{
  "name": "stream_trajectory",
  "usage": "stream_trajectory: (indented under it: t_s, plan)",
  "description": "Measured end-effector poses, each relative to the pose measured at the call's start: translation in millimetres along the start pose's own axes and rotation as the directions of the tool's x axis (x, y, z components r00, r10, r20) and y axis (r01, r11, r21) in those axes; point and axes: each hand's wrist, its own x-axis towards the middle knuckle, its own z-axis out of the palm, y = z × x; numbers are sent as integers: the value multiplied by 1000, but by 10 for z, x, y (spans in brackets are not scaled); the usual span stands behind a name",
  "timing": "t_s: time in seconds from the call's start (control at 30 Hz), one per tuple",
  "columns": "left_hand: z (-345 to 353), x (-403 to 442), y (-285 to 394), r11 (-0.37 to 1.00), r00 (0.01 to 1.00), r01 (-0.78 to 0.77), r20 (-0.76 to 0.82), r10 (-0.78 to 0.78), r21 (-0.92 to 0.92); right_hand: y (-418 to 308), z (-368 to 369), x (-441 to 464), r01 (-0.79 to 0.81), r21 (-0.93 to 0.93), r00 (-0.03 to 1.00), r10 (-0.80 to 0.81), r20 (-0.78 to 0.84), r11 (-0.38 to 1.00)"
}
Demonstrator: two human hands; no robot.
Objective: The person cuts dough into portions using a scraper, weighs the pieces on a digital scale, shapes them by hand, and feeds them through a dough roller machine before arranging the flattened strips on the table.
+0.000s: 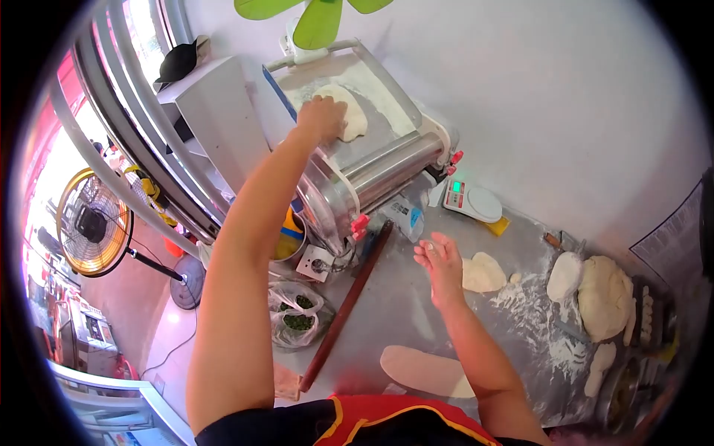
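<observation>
My left hand (323, 120) reaches far forward to the floured tray (383, 111) on top of a dough sheeter. Its fingers curl over the left side of a flattened piece of dough (352, 119) there. The steel rollers (394, 167) lie just in front of that tray. My right hand (440, 269) hovers over the metal table, fingers apart and nothing in them. Beside it on the table is another flat round of dough (483, 273). A long rolled-out strip of dough (424, 369) lies near my body, partly covered by my right forearm.
A dark red rolling pin (346, 308) slants across the table beside a plastic bag of chopped greens (299, 316). A digital scale (474, 201) stands at the wall. Large dough (606, 297) and scattered flour (535, 316) are at right. A fan (93, 223) stands at left.
</observation>
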Motion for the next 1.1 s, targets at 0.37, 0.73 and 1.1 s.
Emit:
stream_trajectory:
  t_s: [0.37,0.73,1.1]
  plan:
    - [129,-406,421,957,988,-153,-34,149,-245,395,164,451,-192,158,978,176,109,969]
    - [102,-419,479,974,997,-73,18,78,-214,428,649,1309,-395,719,908,361,212,572]
    - [70,-428,460,967,993,-106,20,114,-233,892,678,1691,-424,687,905,236,355,591]
